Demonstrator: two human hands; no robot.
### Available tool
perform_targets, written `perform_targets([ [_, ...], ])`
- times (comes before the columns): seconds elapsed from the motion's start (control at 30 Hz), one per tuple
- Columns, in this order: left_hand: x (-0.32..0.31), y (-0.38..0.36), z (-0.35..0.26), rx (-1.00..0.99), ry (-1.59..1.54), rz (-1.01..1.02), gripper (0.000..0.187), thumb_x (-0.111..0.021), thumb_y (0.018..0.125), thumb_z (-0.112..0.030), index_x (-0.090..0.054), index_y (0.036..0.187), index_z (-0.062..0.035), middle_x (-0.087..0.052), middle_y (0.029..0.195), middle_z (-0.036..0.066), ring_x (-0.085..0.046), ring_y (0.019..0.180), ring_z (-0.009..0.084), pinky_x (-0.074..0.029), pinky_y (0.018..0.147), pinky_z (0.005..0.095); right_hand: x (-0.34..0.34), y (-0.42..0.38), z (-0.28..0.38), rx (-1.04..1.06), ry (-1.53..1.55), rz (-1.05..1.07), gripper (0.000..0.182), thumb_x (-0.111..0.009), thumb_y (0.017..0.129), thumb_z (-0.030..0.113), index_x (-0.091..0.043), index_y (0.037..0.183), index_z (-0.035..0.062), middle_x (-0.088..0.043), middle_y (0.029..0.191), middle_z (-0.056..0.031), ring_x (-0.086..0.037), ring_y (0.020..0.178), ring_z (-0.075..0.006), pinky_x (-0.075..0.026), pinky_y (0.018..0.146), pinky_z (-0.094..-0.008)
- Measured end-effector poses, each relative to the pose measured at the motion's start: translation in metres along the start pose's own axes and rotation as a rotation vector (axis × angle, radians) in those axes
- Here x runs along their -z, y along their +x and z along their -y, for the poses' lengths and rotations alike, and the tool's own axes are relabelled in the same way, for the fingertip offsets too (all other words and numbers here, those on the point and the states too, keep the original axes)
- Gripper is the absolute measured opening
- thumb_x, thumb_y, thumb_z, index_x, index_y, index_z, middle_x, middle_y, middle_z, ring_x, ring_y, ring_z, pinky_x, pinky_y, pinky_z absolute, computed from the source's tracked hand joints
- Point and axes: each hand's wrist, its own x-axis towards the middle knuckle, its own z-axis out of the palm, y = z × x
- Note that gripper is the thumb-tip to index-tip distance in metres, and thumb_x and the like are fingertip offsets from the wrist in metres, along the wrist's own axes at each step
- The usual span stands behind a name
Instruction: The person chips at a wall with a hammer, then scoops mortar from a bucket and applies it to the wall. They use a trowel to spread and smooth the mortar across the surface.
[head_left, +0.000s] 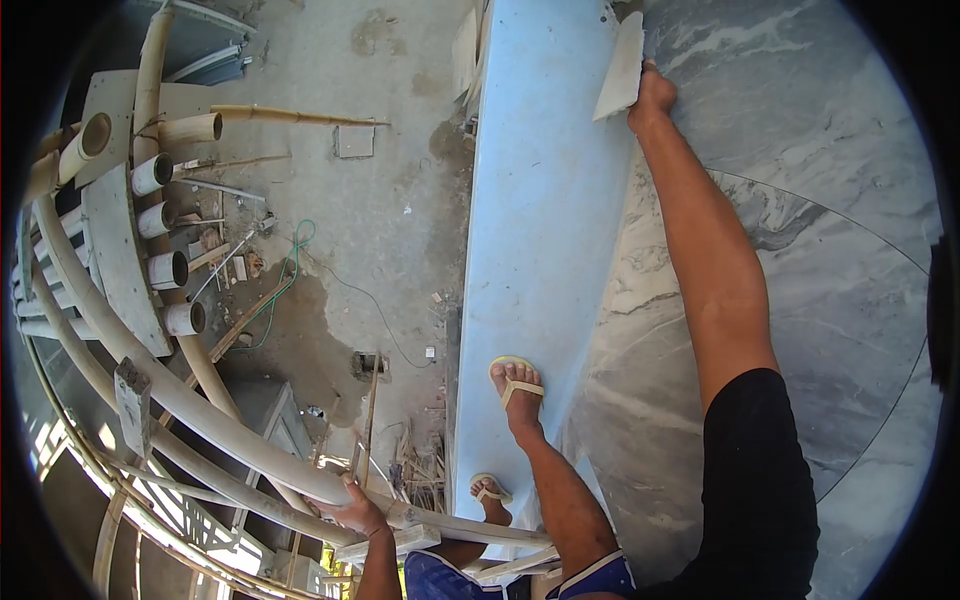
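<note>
Framed by grey-veined marble (850, 270) across the right and a pale blue ledge (540, 200) down the centre. Crossed at lower left by a long curved bamboo pole (200, 408). Held at top, right of centre, a pale flat plate (621, 75): long axis nearly upright, narrow end up, broad end pointing down and slightly left. Touched at lower centre-left, the pole, by the left hand (358, 510), firmness of grasp impossible to tell. Clamped at its right edge, the plate, by the right hand (655, 95), fingers partly hidden.
</note>
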Motion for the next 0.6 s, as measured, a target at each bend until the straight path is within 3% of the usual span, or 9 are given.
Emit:
perform_targets([
  [0.17, 0.004, 0.000, -0.009, 0.011, -0.041, 0.013, 0.095, -0.079, 0.082, -0.034, -0.024, 0.152, 0.0006, -0.044, 0.143, 0.030, -0.053, 0.124, 0.0424, -0.047, 0.103, 0.0468, -0.002, -0.006, 0.005, 0.060, -0.035, -0.042, 0.048, -0.061, 0.095, 0.031, -0.062, 0.110, -0.0147, -0.066, 0.111, -0.0227, -0.069, 0.088, -0.0329, -0.057, 0.070, -0.0404],
  [0.27, 0.006, 0.001, -0.010, 0.041, -0.036, 0.037, 0.095, -0.078, 0.082, -0.034, -0.023, 0.152, 0.0005, -0.044, 0.143, 0.030, -0.053, 0.124, 0.0428, -0.047, 0.103, 0.0472, 0.001, -0.010, 0.006, -0.019, -0.061, -0.025, 0.048, -0.060, 0.095, 0.031, -0.063, 0.107, -0.0150, -0.068, 0.107, -0.0232, -0.069, 0.088, -0.0336, -0.056, 0.069, -0.0411],
  [0.37, 0.002, 0.001, 0.003, 0.020, -0.043, 0.026, 0.096, -0.078, 0.082, -0.034, -0.023, 0.152, 0.0002, -0.044, 0.143, 0.030, -0.053, 0.124, 0.0432, -0.047, 0.103, 0.0474, 0.001, -0.014, 0.006, 0.033, -0.098, -0.066, 0.049, -0.061, 0.094, 0.031, -0.063, 0.107, -0.0157, -0.069, 0.104, -0.0246, -0.069, 0.092, -0.0352, -0.055, 0.075, -0.0416],
  [0.43, 0.004, 0.002, -0.002, 0.010, -0.047, 0.029, 0.096, -0.078, 0.082, -0.034, -0.023, 0.152, 0.0000, -0.044, 0.143, 0.030, -0.053, 0.124, 0.0434, -0.048, 0.103, 0.0476, 0.004, 0.003, 0.000, 0.165, -0.501, -0.115, 0.048, -0.063, 0.092, 0.032, -0.064, 0.108, -0.0135, -0.068, 0.105, -0.0262, -0.068, 0.096, -0.0374, -0.053, 0.082, -0.0416],
  [0.47, 0.003, 0.001, -0.004, 0.005, -0.058, 0.031, 0.096, -0.078, 0.082, -0.034, -0.023, 0.153, -0.0002, -0.044, 0.143, 0.030, -0.053, 0.123, 0.0435, -0.048, 0.102, 0.0477, 0.005, -0.002, 0.003, 0.168, -0.501, -0.115, 0.048, -0.063, 0.092, 0.032, -0.064, 0.108, -0.0135, -0.068, 0.105, -0.0262, -0.068, 0.096, -0.0374, -0.053, 0.082, -0.0416],
  [0.53, 0.001, 0.002, 0.008, 0.013, -0.050, 0.033, 0.096, -0.078, 0.082, -0.034, -0.023, 0.152, 0.0000, -0.044, 0.143, 0.030, -0.053, 0.124, 0.0436, -0.048, 0.102, 0.0480, 0.013, -0.017, 0.003, 0.407, -0.510, -0.082, 0.047, -0.066, 0.088, 0.033, -0.065, 0.108, -0.0098, -0.068, 0.105, -0.0276, -0.066, 0.098, -0.0399, -0.051, 0.087, -0.0416],
  [0.6, 0.001, 0.003, 0.009, 0.022, -0.045, 0.030, 0.095, -0.079, 0.082, -0.033, -0.024, 0.152, 0.0003, -0.043, 0.143, 0.030, -0.053, 0.124, 0.0436, -0.049, 0.102, 0.0484, 0.017, -0.033, 0.000, 0.445, -0.515, -0.060, 0.047, -0.068, 0.086, 0.034, -0.066, 0.107, -0.0081, -0.068, 0.104, -0.0273, -0.066, 0.098, -0.0402, -0.051, 0.086, -0.0421],
])
